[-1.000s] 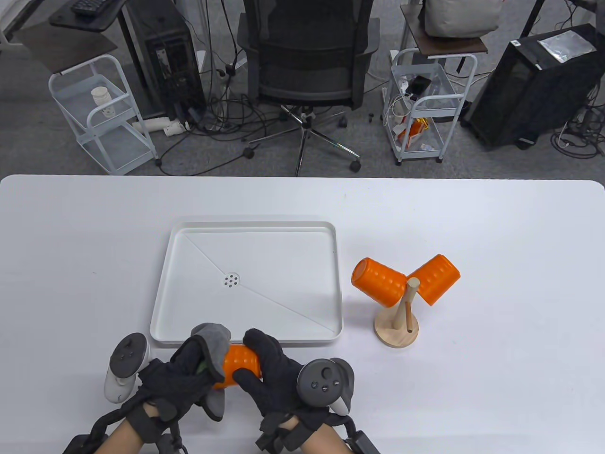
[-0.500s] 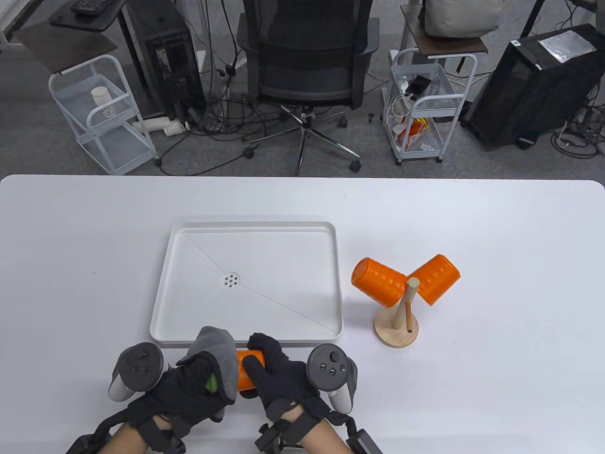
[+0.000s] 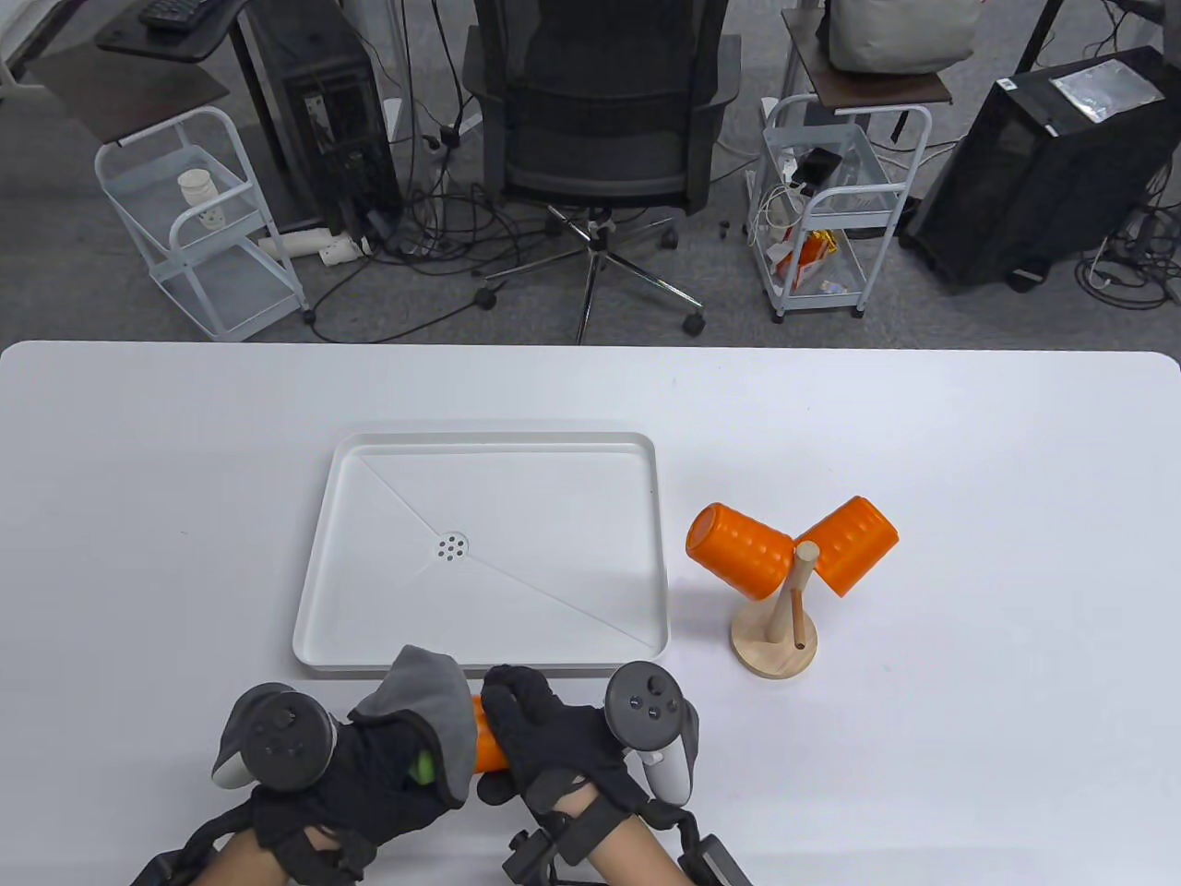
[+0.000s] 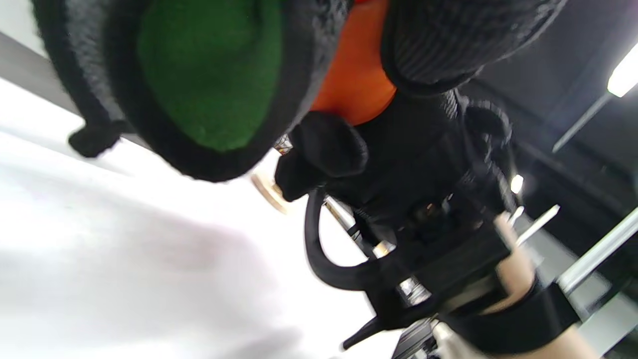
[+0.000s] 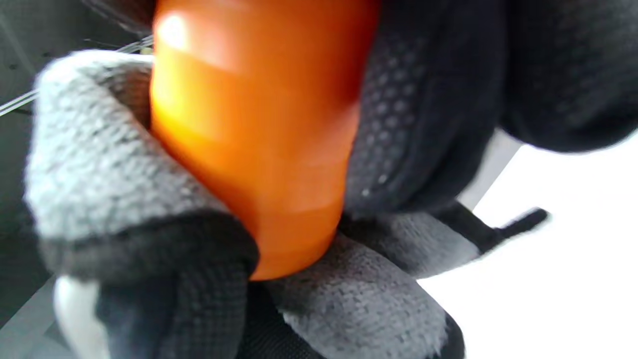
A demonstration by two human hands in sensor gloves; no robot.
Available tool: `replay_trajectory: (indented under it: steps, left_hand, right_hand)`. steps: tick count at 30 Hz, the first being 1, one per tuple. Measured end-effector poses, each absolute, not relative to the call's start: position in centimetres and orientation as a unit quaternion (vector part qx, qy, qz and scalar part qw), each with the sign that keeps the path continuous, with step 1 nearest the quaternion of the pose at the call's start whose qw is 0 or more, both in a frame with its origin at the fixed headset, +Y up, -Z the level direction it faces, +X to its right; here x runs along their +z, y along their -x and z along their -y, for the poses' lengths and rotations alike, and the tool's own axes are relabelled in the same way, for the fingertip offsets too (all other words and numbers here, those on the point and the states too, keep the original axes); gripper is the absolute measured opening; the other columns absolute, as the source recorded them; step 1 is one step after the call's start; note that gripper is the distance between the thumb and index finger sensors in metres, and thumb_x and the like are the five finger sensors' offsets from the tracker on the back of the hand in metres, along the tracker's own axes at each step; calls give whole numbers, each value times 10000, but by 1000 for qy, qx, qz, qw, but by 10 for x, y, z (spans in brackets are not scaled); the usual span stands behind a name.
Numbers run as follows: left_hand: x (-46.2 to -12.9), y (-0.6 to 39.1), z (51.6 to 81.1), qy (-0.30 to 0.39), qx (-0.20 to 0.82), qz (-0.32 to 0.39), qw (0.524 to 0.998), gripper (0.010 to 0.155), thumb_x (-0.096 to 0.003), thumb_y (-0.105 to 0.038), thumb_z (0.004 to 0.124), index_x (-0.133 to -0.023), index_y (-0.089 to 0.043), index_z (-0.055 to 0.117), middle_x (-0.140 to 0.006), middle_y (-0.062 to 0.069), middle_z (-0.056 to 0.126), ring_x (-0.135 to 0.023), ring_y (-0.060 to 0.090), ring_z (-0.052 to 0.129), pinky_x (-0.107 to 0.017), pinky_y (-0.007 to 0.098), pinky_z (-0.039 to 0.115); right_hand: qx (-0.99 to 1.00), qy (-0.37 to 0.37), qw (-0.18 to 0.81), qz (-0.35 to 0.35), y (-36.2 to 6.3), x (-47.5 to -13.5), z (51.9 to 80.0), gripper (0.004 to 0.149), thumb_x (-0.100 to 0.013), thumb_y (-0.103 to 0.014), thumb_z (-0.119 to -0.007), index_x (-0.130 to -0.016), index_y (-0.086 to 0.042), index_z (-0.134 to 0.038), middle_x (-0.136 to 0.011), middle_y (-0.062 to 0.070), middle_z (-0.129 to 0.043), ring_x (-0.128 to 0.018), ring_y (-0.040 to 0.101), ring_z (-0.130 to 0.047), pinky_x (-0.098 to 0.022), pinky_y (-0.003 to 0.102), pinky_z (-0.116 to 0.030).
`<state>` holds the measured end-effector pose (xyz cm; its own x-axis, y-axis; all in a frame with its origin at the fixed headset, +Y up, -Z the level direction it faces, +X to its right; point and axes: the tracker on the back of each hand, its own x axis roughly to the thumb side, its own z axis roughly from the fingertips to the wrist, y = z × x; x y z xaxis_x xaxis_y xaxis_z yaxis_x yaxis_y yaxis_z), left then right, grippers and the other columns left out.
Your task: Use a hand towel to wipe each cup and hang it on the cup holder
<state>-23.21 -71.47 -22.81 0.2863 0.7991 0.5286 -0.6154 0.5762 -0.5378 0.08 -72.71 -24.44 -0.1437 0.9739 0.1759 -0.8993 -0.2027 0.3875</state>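
While both gloved hands work close together at the near edge of the white table (image 3: 969, 461), the right hand (image 3: 554, 738) has its fingers curled around an orange cup (image 3: 489, 746), which lies on its side just off the tabletop between the two palms. The left hand (image 3: 369, 775) grips a grey hand towel (image 3: 434, 701) and has it bunched over the cup's left end; from the right wrist view the plush cloth wraps the cup's lower part, with the dotted glove fabric pressed along its side. Just beyond the hands sits a shallow white tray (image 3: 318, 591) with a small round drain in its floor, its near rim almost touching the towel. To the tray's right stands a wooden cup holder (image 3: 775, 641) on a round base, and two more orange cups (image 3: 741, 551) hang on its pegs, angled out to left and right. Past the far edge of the table the room has grey carpet, a black office chair (image 3: 600, 120) on castors, loose cables on the floor, two white wire trolleys (image 3: 198, 231), and dark computer towers (image 3: 318, 101) on either side. The left wrist view is blurred, showing mostly the green lining of the towel and the strapped tracker hardware.
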Motion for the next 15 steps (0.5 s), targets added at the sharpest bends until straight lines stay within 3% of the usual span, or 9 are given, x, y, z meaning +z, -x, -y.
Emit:
replay_trajectory:
  steps: [6,15]
  left_hand:
    - [-235,236,724,146,515,367,761,791,-472,-536,811,-1009,-519,229,-1138,-23,108,-831,429,782,-625,637,680]
    - [-240,240,737,201,608,327,695,812,-485,-586,762,-1009,-471,152,-1130,32,110,-748,365,850,-572,593,738]
  right_hand:
    - [774,-264,574,-30,4,-240,719,750,-503,-564,-606,-1009,-38,-432,-887,308,-728,-380,335,-1001,-395,570,-843]
    - [784,-366,500,36,12,-233,710,716,-515,-478,-631,-1046,-156,-276,-1078,251,-448,-733,480,-808,-630,679,-626]
